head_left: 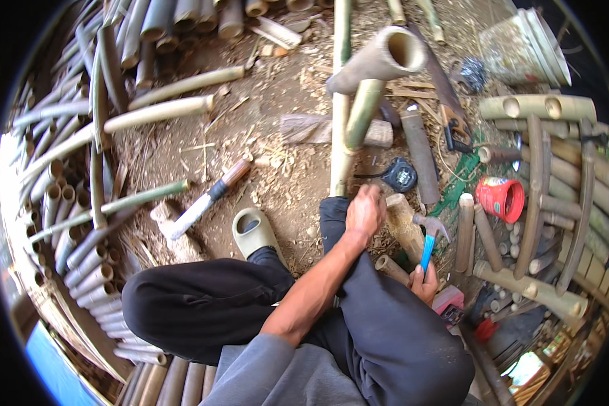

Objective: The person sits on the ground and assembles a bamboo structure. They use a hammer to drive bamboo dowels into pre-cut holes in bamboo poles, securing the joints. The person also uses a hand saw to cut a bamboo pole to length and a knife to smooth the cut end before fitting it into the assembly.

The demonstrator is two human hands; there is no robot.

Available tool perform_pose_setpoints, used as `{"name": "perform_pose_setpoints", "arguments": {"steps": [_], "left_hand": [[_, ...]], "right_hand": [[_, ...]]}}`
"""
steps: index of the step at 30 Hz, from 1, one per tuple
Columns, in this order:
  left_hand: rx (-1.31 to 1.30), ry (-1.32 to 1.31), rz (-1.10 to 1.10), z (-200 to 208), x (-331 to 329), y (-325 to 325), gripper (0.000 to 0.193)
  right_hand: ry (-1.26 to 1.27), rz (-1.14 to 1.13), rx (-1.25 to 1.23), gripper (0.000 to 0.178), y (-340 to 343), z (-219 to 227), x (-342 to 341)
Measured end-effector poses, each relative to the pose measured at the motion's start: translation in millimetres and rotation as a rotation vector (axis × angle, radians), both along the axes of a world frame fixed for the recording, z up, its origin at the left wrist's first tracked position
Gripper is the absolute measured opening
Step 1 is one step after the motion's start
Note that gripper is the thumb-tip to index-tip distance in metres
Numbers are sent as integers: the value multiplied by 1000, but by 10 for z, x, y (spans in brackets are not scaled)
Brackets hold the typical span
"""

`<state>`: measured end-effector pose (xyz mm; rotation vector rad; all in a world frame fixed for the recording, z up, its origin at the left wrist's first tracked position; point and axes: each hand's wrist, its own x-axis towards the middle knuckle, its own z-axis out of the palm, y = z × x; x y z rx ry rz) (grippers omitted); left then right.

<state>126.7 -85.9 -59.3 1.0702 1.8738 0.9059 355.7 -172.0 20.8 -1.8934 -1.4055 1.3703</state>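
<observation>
My right hand grips the blue handle of a claw hammer, its metal head upward beside a short wooden block. My left hand reaches across to the left edge of that block, fingers curled together; what they pinch, if anything, is hidden. A long bamboo pole runs away from my dark-trousered leg, just left of that hand. Joined to the pole is a slanting bamboo piece, with a thick hollow bamboo section lying across its top.
A black tape measure, a handsaw and a red tub lie to the right. A knife rests on a wood chunk at left. Bamboo stacks line the left side; a white bucket stands far right.
</observation>
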Motion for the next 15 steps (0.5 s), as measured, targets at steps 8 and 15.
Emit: {"name": "perform_pose_setpoints", "arguments": {"steps": [8,15], "left_hand": [[-371,509,-118,-623,22,945,19],[-347,752,-366,-692,-30,1017,20]], "right_hand": [[81,-276,-118,23,-629,131,193],[163,-283,-185,21,-680,2,228]]}}
